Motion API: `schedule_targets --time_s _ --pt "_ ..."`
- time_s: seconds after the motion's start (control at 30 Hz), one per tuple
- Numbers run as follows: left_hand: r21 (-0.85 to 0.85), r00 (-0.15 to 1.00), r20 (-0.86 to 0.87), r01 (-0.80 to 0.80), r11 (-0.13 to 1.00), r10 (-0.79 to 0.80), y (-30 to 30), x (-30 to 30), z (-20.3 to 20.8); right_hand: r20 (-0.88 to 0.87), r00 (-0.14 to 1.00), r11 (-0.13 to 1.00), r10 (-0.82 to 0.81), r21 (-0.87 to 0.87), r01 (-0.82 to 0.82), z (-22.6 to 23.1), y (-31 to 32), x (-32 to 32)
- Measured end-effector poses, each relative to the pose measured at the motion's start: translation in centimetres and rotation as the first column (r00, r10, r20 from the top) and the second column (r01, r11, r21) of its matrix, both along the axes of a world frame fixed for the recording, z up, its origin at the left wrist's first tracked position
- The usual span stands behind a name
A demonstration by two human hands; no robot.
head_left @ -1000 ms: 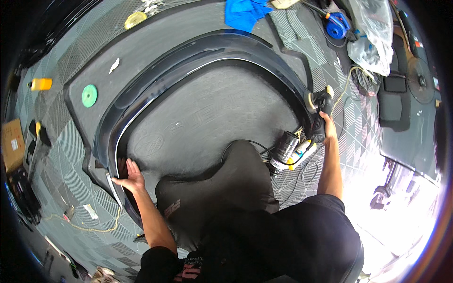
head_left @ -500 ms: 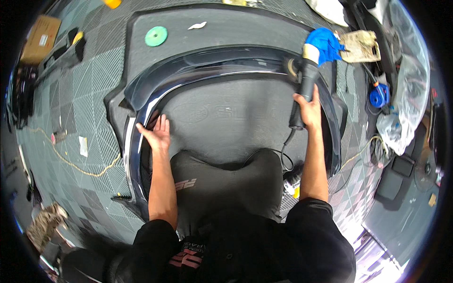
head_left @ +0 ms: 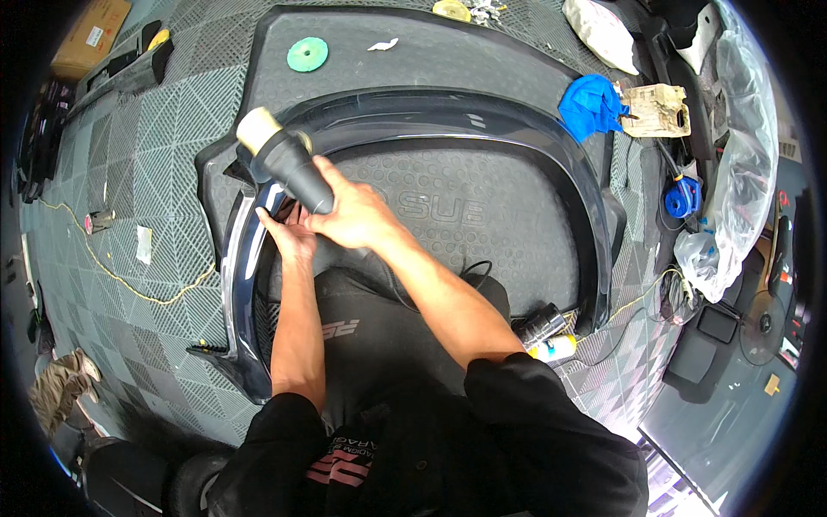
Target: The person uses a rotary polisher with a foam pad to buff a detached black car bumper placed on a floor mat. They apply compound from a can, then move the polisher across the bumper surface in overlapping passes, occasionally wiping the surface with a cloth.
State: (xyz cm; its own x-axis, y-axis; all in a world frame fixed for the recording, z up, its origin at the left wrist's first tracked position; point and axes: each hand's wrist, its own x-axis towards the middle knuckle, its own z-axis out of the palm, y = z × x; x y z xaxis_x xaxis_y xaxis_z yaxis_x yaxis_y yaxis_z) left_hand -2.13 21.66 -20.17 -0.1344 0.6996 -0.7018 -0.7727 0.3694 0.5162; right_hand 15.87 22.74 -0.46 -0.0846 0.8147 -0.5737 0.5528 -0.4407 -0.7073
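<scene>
We see that the polisher (head_left: 295,168), which half a second ago stood over the upper right of the dark curved panel (head_left: 431,105), has now swung across to its left side, so the work in hand has moved to that stretch. The panel lies arched on the ribbed black mat (head_left: 482,62), its open side toward our knees. Our right hand (head_left: 357,211) is closed around the polisher's body near its rear end, the forearm slanting across our lap from the lower right; the tool's head points up and to the left, and we cannot tell whether its pad touches the panel. Our left hand (head_left: 297,239) has stayed at the panel's inner edge, its forearm nearly straight, thumb spread out over the glossy rim and fingers partly hidden behind the right hand; it looks open, bracing the panel more than gripping it. The green disc (head_left: 307,54) lies beyond the arch, the blue cloth (head_left: 593,108) to its right.
</scene>
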Motion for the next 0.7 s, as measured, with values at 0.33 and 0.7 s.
schedule_targets --time_s 0.33,0.7 --pt "-0.159 0.978 0.206 0.069 0.985 -0.035 0.0 -1.7 0.3 -0.091 0.891 0.872 -0.446 0.179 0.455 -6.8 -7.2 10.8" --pt "-0.139 0.794 -0.368 0.467 0.873 -0.484 0.2 -3.1 8.9 -0.078 0.623 0.614 -0.778 0.115 0.781 -5.0 -10.5 20.9"
